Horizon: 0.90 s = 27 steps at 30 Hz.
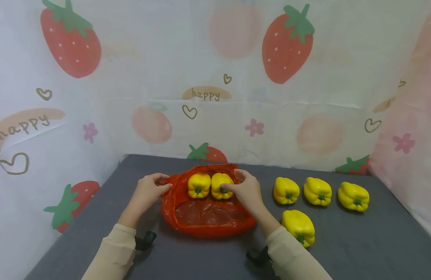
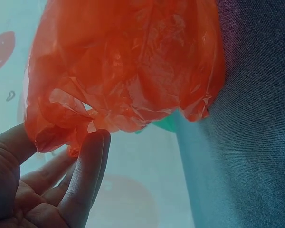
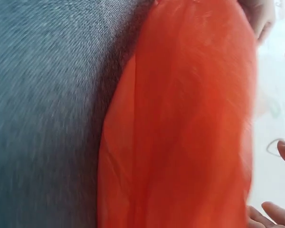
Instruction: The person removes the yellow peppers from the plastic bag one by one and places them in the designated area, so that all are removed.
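Observation:
A red plastic bag (image 1: 208,229) lies with its mouth spread on the table, and two yellow bell peppers (image 1: 199,186) sit side by side in it. At the bag's left rim, my left hand (image 1: 148,190) pinches the plastic between thumb and fingers; the left wrist view shows this hand (image 2: 52,185) at a crumpled corner of the bag (image 2: 128,61). Over the right rim is my right hand (image 1: 248,190), its thumb in front of the right pepper (image 1: 221,186) in the bag. In the right wrist view, the thumb and fingers (image 3: 270,214) stand apart beside the bag (image 3: 190,114).
To the right of the bag, several more yellow bell peppers (image 1: 317,191) lie on the dark grey table (image 1: 376,237). One pepper (image 1: 298,227) is nearer, close to the right sleeve. A strawberry-printed cloth (image 1: 215,128) hangs behind the table and along its sides.

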Available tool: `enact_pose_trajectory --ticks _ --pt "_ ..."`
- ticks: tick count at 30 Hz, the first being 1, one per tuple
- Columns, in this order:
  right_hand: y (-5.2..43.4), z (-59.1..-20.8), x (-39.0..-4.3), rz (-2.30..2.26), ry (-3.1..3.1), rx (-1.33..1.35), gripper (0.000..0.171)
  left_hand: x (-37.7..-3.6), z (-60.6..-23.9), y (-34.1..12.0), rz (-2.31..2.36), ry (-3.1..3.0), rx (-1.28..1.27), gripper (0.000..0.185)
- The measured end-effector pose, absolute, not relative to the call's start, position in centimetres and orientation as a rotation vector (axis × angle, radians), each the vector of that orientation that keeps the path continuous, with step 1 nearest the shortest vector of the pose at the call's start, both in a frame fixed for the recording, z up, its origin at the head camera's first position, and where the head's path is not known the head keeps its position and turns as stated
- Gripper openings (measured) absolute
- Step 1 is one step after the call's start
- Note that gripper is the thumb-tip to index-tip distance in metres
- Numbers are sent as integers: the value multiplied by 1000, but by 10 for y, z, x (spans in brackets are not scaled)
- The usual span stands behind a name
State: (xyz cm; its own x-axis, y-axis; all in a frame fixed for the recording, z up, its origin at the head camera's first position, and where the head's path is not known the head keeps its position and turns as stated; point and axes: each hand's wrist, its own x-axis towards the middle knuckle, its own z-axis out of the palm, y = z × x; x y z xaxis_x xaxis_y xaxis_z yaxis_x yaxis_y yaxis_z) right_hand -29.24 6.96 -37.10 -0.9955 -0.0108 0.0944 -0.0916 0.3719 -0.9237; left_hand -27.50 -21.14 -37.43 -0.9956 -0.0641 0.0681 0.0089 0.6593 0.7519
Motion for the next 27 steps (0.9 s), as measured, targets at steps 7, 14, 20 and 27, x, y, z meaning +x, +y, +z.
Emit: enact_pose_trajectory --ticks 7,14,20,27 --pt "52 -381 -303 1647 -2543 35 66 -275 -375 -212 -1260 -2786 39 36" --pt "42 -390 -311 1631 -2484 -14 62 -275 -375 -212 -1268 -2779 39 36" --pt "37 -396 -316 1597 -2514 -74 64 -275 -374 -210 -1250 -2780 39 35" --pt "33 -403 -321 1488 -2579 -89 66 -274 -374 -211 -1253 -2777 51 36"
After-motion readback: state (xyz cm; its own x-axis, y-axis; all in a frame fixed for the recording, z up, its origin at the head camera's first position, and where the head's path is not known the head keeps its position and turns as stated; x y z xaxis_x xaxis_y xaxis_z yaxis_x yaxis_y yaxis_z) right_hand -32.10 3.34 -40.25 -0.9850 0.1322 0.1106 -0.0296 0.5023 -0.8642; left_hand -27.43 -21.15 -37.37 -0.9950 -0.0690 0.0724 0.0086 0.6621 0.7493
